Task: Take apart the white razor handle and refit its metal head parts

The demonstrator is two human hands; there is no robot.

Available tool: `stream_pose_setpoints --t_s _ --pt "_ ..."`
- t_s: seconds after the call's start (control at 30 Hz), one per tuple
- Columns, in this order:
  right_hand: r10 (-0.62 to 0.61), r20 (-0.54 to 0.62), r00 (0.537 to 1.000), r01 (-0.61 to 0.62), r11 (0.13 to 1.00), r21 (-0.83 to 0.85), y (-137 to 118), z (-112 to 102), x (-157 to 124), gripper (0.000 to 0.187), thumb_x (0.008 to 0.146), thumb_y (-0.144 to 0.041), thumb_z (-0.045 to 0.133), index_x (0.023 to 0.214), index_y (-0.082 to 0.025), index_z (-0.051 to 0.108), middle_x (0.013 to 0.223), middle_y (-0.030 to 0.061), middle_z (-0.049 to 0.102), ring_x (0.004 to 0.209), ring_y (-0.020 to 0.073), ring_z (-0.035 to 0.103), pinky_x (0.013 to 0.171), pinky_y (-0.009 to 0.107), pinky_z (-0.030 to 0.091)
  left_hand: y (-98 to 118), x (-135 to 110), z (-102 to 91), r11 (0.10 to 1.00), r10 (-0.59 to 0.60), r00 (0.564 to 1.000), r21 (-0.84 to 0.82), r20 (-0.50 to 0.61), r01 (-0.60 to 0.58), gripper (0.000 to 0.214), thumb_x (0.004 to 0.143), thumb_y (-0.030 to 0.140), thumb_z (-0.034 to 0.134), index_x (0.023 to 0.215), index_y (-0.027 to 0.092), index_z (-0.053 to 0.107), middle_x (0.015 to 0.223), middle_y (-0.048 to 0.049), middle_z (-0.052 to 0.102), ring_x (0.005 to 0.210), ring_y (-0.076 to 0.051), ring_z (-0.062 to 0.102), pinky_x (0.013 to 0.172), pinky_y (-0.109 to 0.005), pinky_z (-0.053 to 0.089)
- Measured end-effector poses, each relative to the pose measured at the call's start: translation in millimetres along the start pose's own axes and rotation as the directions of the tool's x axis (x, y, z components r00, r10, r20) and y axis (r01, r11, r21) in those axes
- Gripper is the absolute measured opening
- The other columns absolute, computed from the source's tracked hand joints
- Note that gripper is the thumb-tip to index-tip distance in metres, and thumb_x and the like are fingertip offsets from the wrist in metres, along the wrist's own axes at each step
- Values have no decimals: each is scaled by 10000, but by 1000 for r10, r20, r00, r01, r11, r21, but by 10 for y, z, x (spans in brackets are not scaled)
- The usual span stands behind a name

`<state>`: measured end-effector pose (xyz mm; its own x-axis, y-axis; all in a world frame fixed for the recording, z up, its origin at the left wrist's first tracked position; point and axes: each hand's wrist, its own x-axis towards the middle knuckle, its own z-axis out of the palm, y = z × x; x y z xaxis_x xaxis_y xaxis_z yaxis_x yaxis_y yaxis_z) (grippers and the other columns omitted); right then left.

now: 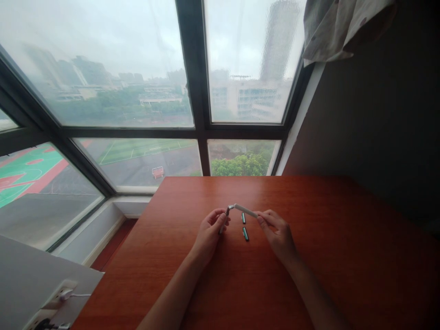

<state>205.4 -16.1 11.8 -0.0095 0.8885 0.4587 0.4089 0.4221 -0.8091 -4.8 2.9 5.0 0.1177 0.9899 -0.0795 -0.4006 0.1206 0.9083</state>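
- Left hand (213, 222): thumb and fingers clamped on a small piece (228, 211), above the table. The top of the piece looks metallic; a pale end shows below the fingers. I cannot make out its exact form from here.
- Right hand (277, 230): thumb and fingertips clamped on one end of the handle (246, 211).
- Handle: one, pale, slim, held aloft between my two hands, sloping down toward the right one. Its other end meets, or nearly meets, the metallic top of the piece; I cannot tell which.
- Cartridges: two, dark with a light stripe, lying on the table between the hands. Far cartridge (243, 217) just below the handle in my view; near cartridge (245, 234) a little closer to me, apart from the first.
- Table (165, 279): one, reddish-brown, glossy toward its far edge.
- Window (137, 101): several panes in a dark frame (195, 68), beyond the table. Through it I see trees (242, 165), a green court (32, 165) and a hazy tower (280, 41).
- Cloth (343, 30): one, pale, hanging at upper right before a dark wall (371, 119).
- Plug (65, 294): one, white, in a socket at lower left, its cord (80, 295) running toward the table.
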Motion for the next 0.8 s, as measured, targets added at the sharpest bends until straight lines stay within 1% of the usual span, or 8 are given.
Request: stream_pose_setpoints --t_s 0.1,0.23,0.8 --pt "2 -11 1000 -2 1000 1 -6 -4 4 239 918 -315 515 1027 -218 704 805 25 600 746 170 577 669 259 436 1 -2 -2 1000 4 1000 -2 5 -4 274 773 359 705 947 160 634 779 -36 626 655 -101 529 588 -203 385" --pt "-4 9 1000 4 1000 10 -19 -5 2 234 917 -316 517 1015 -219 706 816 28 606 756 173 580 678 262 439 0 -2 -1 1000 8 1000 1 3 -8 273 778 356 702 953 159 632 783 -38 624 661 -102 529 589 -201 386" --pt "-9 16 1000 10 999 -35 -19 -12 6 233 918 -314 515 1011 -221 707 818 28 617 760 169 590 685 261 447 20 -5 10 1000 -1 1000 1 -12 1 301 733 382 735 927 169 646 765 -30 631 668 -111 544 599 -208 395"
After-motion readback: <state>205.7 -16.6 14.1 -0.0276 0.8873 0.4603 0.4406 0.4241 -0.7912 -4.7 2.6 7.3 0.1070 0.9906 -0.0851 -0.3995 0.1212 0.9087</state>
